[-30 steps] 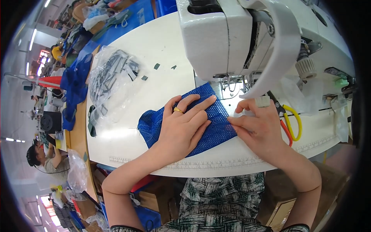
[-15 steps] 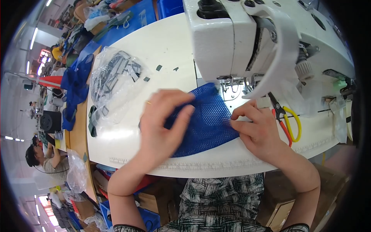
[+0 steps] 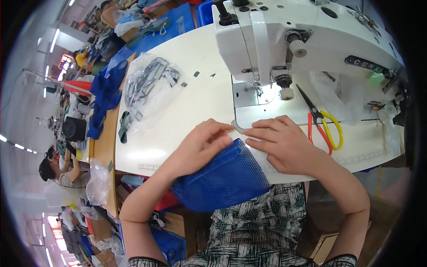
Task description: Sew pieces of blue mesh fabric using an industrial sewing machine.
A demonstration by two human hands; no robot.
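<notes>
A piece of blue mesh fabric (image 3: pixel 222 178) lies at the table's front edge and hangs down over my lap. My left hand (image 3: pixel 202 149) is bent over the mesh's upper left side. Its thumb is by the mesh's top corner, and its forefinger meets one end of a small grey curved piece (image 3: pixel 238 127) on the table; what this piece is, I cannot make out. My right hand (image 3: pixel 284 144) lies palm down to the right of the mesh, fingers stretched out. One fingertip touches the grey piece's other end. My right thumb is mostly hidden.
Beyond my hands stands a white sewing machine (image 3: pixel 307 44), its needle plate (image 3: pixel 247 95) lit. Scissors (image 3: pixel 318 116) with red and yellow handles lie to the right. A clear bag of dark pieces (image 3: pixel 151 84) sits left, near dark scraps (image 3: pixel 196 74). A person (image 3: pixel 66 171) works far left.
The mesh has come away from the needle area toward me, over the front edge. Both hands have drawn closer together, the grey piece now showing between them. The view has also shifted.
</notes>
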